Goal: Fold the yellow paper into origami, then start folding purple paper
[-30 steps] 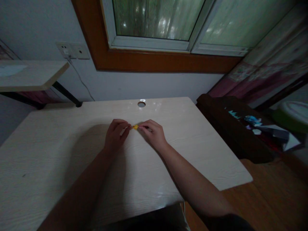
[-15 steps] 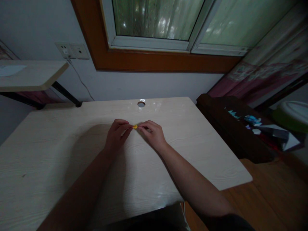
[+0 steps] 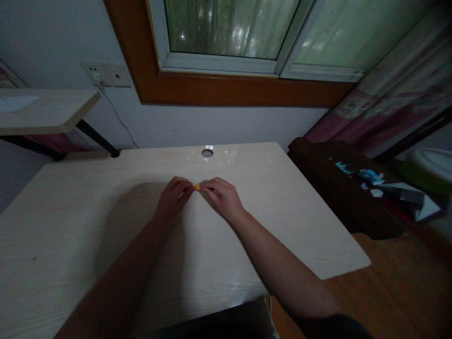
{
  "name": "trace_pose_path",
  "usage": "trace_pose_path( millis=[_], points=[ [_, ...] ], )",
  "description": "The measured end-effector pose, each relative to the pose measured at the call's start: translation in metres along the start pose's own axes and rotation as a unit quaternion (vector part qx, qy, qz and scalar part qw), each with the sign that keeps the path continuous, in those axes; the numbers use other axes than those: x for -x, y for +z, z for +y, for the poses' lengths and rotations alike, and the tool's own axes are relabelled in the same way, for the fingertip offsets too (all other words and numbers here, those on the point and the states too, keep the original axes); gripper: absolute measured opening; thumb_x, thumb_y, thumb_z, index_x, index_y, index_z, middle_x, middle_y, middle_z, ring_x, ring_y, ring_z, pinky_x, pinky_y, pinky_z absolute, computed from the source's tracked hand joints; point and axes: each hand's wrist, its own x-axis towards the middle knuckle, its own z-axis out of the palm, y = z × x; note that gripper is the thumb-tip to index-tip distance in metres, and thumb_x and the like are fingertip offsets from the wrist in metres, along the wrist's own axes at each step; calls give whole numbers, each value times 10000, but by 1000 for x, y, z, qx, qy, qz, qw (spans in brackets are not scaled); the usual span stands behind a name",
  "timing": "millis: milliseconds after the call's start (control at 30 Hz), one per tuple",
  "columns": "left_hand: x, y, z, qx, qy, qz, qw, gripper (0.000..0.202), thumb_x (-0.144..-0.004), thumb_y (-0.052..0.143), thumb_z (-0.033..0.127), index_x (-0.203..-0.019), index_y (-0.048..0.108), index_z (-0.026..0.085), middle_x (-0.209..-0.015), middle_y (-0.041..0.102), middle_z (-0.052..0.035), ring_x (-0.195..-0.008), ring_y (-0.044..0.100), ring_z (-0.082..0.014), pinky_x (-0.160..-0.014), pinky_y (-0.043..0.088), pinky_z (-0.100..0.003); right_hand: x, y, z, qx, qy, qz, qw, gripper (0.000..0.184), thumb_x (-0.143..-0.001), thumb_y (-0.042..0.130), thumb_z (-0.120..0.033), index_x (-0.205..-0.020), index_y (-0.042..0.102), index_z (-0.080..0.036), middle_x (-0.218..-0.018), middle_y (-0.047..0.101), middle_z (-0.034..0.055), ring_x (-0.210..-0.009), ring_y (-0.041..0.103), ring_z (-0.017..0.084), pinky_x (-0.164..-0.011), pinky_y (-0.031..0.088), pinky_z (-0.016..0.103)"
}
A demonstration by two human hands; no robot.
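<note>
A small yellow piece (image 3: pixel 197 187) shows between my fingertips, just over the pale desk top (image 3: pixel 282 226); it is too small for me to tell its kind. My left hand (image 3: pixel 173 197) pinches its left end between thumb and fingers. From the other side, my right hand (image 3: pixel 223 197) has thumb and forefinger closed on the right end. Most of the piece is hidden by the fingers. The two sets of fingertips are close together but apart.
A round cable hole (image 3: pixel 207 153) lies near the desk's back edge. On the left stands a raised shelf (image 3: pixel 45 120) on black legs. Right of the desk, a dark brown bench (image 3: pixel 318 174) carries blue scraps (image 3: pixel 370 177) and a folded paper box (image 3: pixel 406 195).
My left hand has shifted slightly to the right, and its fingers have closed in more. Less of the yellow piece shows between the fingertips. My right hand has barely moved.
</note>
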Motion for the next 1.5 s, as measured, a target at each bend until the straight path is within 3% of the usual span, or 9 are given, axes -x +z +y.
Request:
trace_pose_path(
  millis=[200, 633, 1033, 1200, 1500],
  points=[
    [-3, -4, 3, 22, -24, -1, 999, 177, -970, 505, 284, -931, 656, 199, -917, 636, -51, -881, 604, -161, -827, 511, -316, 0, 0, 0, 8, -8, -8, 1000, 134, -954, 564, -254, -962, 691, -213, -926, 710, 65, -866, 647, 172, -792, 521, 298],
    [0, 4, -3, 15, 4, 12, 1000, 77, -904, 617, 269, -929, 644, 202, -936, 601, -39, -827, 607, -130, -720, 576, -252, 0, 0, -1, 8, -3, -11, 1000, 150, -957, 551, -256, -960, 696, -217, -918, 705, 62, -868, 644, 171, -805, 518, 299],
    [1, 5, -4, -31, 32, -1, 999, 104, -900, 621, 251, -982, 676, 216, -996, 610, -53, -911, 620, -149, -800, 577, -284, -1, -1, -1, 10, -2, -18, 1000, 142, -957, 550, -252, -959, 688, -216, -915, 696, 60, -875, 636, 171, -816, 513, 298],
    [0, 5, -7, -53, 47, 3, 998, 63, -895, 622, 225, -921, 675, 200, -957, 622, -51, -897, 617, -155, -833, 552, -309, -2, -1, -3, 5, -10, -19, 1000, 139, -955, 555, -254, -958, 687, -212, -911, 697, 61, -870, 641, 168, -808, 513, 293],
    [0, 4, -4, -35, 25, -6, 999, 62, -891, 616, 230, -870, 664, 197, -919, 622, -40, -831, 619, -142, -769, 557, -282, -1, 3, -3, -37, 51, 14, 998, 130, -909, 638, -297, -996, 698, -222, -875, 692, 49, -800, 643, 158, -744, 516, 280]
  ],
)
